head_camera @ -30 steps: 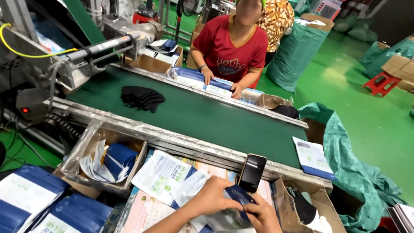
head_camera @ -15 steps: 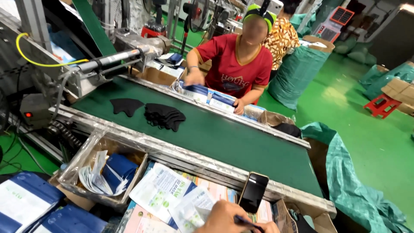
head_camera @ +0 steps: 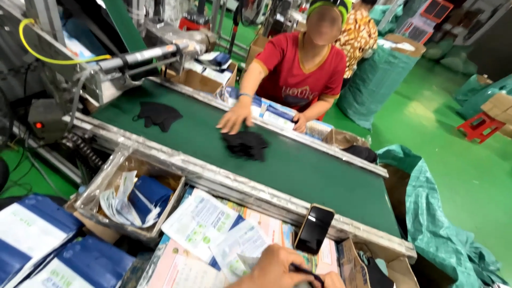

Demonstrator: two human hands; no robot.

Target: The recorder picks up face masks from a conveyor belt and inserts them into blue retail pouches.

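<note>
At the bottom edge my left hand is curled over a thin black strap-like piece, above printed packets. Only a sliver of my right hand shows next to it, touching the same black piece. A black phone leans against the metal rail of the green conveyor belt, just above my hands. On the belt lie a pile of black fabric pieces and a single one further left. A person in a red shirt across the belt rests a hand beside the pile.
A taped box of white and blue packets sits to my left below the rail. Blue pouches lie at the bottom left. Machine parts with a yellow cable stand at the belt's left end. Green sacks and a red stool are on the right.
The black pile has travelled right along the belt, and the person opposite has reached out to it. A second black piece has come further onto the belt. My hands have sunk to the frame's bottom edge.
</note>
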